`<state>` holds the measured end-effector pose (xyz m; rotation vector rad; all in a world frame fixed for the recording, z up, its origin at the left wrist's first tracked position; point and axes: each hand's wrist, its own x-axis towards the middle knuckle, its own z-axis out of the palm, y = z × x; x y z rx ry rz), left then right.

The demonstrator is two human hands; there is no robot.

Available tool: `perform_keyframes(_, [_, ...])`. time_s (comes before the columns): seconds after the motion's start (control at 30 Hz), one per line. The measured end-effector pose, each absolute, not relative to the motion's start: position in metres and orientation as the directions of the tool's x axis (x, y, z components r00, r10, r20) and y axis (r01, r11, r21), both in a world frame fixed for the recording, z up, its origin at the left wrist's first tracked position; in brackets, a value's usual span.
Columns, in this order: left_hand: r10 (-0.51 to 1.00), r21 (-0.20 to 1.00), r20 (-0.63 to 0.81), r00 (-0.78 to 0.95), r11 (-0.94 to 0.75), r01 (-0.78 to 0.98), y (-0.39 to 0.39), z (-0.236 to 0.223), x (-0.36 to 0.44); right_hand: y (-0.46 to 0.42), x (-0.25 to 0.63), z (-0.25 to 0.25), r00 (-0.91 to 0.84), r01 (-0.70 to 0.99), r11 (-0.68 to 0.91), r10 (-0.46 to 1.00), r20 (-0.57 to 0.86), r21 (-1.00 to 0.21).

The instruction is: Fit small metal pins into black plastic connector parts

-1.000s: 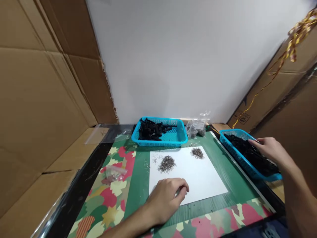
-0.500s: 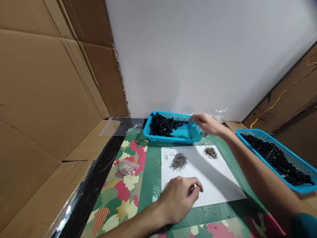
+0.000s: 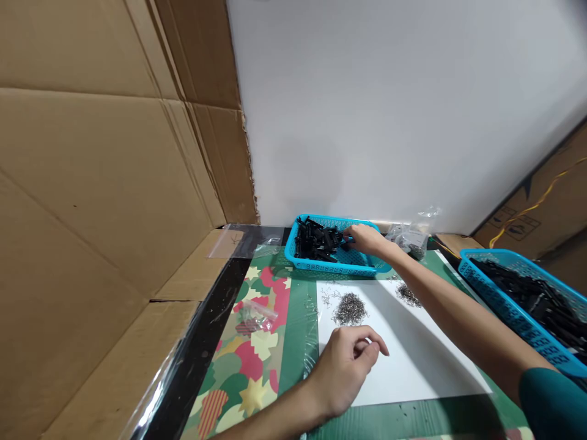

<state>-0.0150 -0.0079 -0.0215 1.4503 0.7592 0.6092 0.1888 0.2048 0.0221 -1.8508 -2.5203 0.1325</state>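
R hand (image 3: 364, 239) is held in the far basket (image 3: 337, 269), fingers bent down at the R end of the blk parts (image 3: 316, 239); whether one's pinched can't be told. L hand (image 3: 345, 362), loosely curled, is held by the sheet's (image 3: 422, 360) near-L edge, well apart from blk parts; grip can't be told.

at the desk's (image 3: 294, 348) far edge, a basket (image 3: 337, 268) holds parts (image 3: 317, 240) toward its left end, right hand (image 3: 364, 238) at its right; bags (image 3: 407, 240) beside it. second basket (image 3: 504, 304) along the right edge. sheet (image 3: 408, 373): larger pile (image 3: 351, 309) toward the far left corner, smaller pile (image 3: 407, 294) toward the far right, left hand (image 3: 351, 370) over the near left.
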Motion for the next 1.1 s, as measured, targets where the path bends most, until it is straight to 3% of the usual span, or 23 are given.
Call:
perform_keyframes(0.2, [0.799, 0.998, -0.060, 0.598, 0.050, 0.033, -0.007, -0.020, -0.015, 0.173, 0.196, 0.048, -0.362, 0.917, 0.371, 0.928, 0.087, -0.148])
perform_keyframes(0.4, [0.901, 0.966, -0.057, 0.431, 0.160, -0.205, -0.005, -0.020, -0.012, 0.071, 0.209, 0.059, -0.422, 0.826, 0.488, 0.868, 0.263, -0.281])
perform_keyframes(0.5, [0.884, 0.956, -0.074, 0.461, 0.194, -0.219, -0.005, -0.020, -0.011, 0.029, 0.212, 0.040, -0.562, 0.616, 0.668, 0.744, 0.362, -0.418])
perform_keyframes(0.63, [0.849, 0.982, -0.069, 0.524, 0.150, -0.113, -0.006, -0.022, -0.009, 0.010, 0.214, 0.011, -0.552, 0.433, 0.775, 0.631, 0.545, -0.460])
perform_keyframes(0.93, [0.839, 0.989, -0.079, 0.539, 0.134, -0.064, -0.004, -0.019, -0.006, 0.013, 0.223, -0.006, -0.466, 0.314, 0.686, 0.714, 0.523, -0.657])
perform_keyframes(1.1, [0.926, 0.994, -0.006, 0.377, 0.047, -0.100, -0.006, -0.014, -0.005, 0.023, 0.238, -0.007, -0.302, 0.480, 0.393, 0.913, 0.273, -0.784])
